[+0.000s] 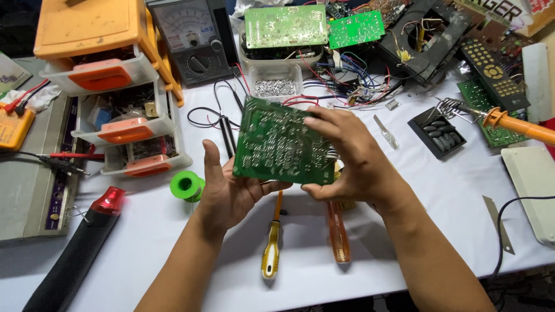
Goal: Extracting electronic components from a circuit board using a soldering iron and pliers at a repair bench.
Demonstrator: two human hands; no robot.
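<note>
green circuit board (281, 143) gripped between both hands: left hand (231, 188) underneath, right hand (347, 156) clasping edge.

A green circuit board (282, 143), speckled with silver solder dots, is seen at centre frame; a bright green spool (186, 185) and a yellow-handled screwdriver (271, 248) are seen below it.

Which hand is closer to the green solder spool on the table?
Left. The left hand is just right of the spool, almost touching it. The right hand is farther right, across the circuit board that both hands hold.
</note>
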